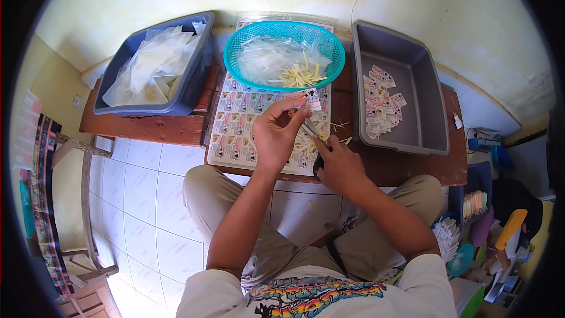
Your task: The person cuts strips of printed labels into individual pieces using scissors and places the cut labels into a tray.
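My left hand (278,131) is closed in a pinch on a small printed label (311,100), held up over the sheets in front of me. In my right hand (339,168) is a pair of scissors (311,129), its blades pointing up toward the label and its dark handle partly hidden by my fingers. Beneath both hands lies a stack of printed label sheets (231,132), with narrow paper offcuts scattered on its right part. To the right, a grey tub (432,106) holds a loose pile of cut labels (381,106).
Behind the sheets, a turquoise basket (233,73) holds clear plastic bags and yellowish strips. A blue-grey tub (112,73) of plastic bags stands at left on the brown wooden table (170,131). A person (512,224) is at the far right among containers.
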A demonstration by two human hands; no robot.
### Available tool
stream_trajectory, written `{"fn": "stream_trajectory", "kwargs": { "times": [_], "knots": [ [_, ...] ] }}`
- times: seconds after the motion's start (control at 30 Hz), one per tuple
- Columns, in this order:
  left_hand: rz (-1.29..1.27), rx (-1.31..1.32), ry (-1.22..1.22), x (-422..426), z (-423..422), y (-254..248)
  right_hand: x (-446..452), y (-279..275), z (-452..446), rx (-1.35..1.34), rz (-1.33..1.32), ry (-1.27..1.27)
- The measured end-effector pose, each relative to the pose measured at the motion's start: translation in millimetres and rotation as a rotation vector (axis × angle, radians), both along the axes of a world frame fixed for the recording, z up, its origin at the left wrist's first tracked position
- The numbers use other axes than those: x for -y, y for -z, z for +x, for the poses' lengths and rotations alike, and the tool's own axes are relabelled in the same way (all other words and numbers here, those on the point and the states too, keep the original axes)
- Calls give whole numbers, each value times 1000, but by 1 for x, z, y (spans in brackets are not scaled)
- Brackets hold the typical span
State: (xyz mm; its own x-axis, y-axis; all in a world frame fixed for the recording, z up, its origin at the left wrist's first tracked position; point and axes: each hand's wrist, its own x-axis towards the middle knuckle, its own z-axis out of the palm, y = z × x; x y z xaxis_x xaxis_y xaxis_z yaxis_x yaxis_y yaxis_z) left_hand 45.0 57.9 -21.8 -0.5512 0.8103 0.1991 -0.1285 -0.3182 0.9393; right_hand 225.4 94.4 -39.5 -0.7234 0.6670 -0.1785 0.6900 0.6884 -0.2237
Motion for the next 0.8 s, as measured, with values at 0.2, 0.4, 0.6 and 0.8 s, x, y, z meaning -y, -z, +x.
{"fn": "stream_trajectory", "kwargs": {
  "times": [0.2,0.4,0.6,0.8],
  "knots": [
    [20,-20,37,-3,6,4,1,-17,7,-78,-18,-17],
    [14,-50,85,-4,19,-4,-14,-52,28,-649,-154,31],
    [-21,-116,183,-9,42,-15,-36,-80,48,-993,-121,231],
    [49,-48,409,-26,70,-18,-55,-86,76,-932,-308,336]
  ]
}}
